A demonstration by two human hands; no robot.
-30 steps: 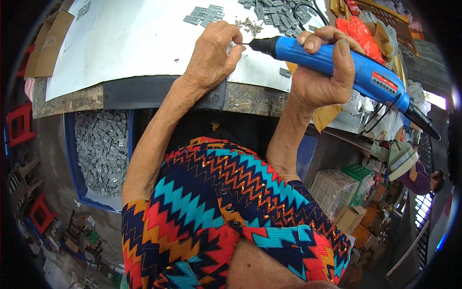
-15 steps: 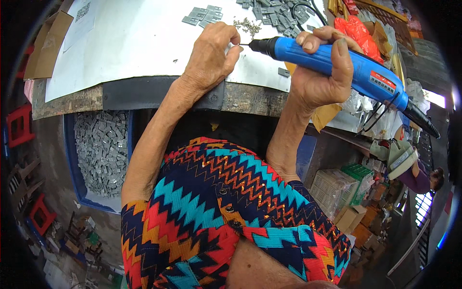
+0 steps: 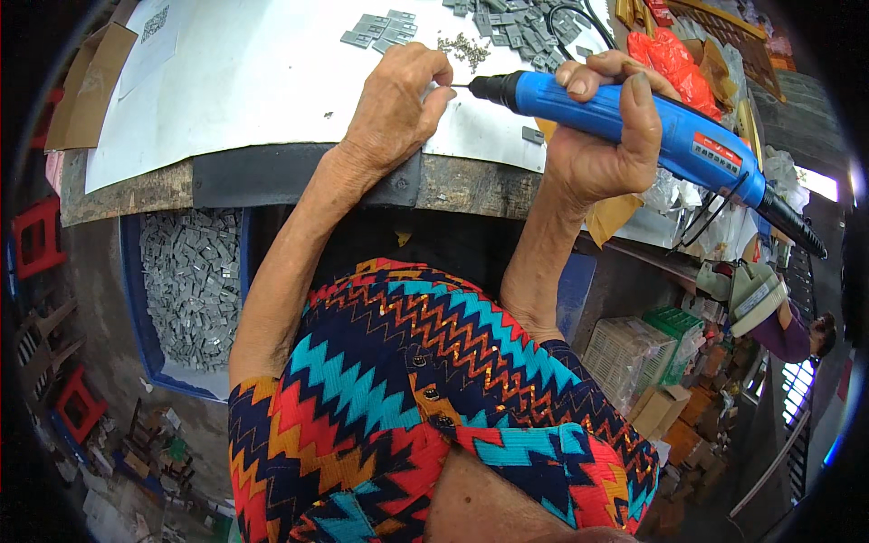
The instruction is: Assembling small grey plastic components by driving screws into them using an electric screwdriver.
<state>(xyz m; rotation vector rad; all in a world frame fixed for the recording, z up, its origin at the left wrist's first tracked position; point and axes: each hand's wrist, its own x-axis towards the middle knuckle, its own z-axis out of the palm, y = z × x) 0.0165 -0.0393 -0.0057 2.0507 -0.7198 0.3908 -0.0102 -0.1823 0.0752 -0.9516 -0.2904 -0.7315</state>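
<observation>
Screwdriver (image 3: 634, 122), blue powered type, sits in my right hand (image 3: 602, 136): fingers wrap fully round the barrel, thumb over the top, closed tight. Its black nose and thin bit point left, tip right at my left hand's fingertips. Black cord leaves its rear end, down to the right.

My left hand (image 3: 394, 113) is curled, fingertips pinched shut just left of the bit tip. Something tiny may be pinched there; too small to tell what. Heel of that hand rests on the white sheet (image 3: 244, 81).

White sheet covers the bench top; its near edge runs just below my left wrist, over a dark strip and the worn bench edge (image 3: 471, 181). Left of the screwdriver tip the sheet is bare, plenty of open room out to the cardboard piece (image 3: 86, 86) at the sheet's far left edge.

Beyond the screwdriver tip: a small group of grey metal parts (image 3: 376, 29), a bigger heap (image 3: 520, 27) to its right, small loose screws (image 3: 466, 50) between. One grey part lies just under the barrel. Right of the screwdriver it's crowded: red plastic bag (image 3: 674, 59), clutter.

Below the bench edge, left of my left forearm, a blue bin (image 3: 136, 299) full of grey parts.
</observation>
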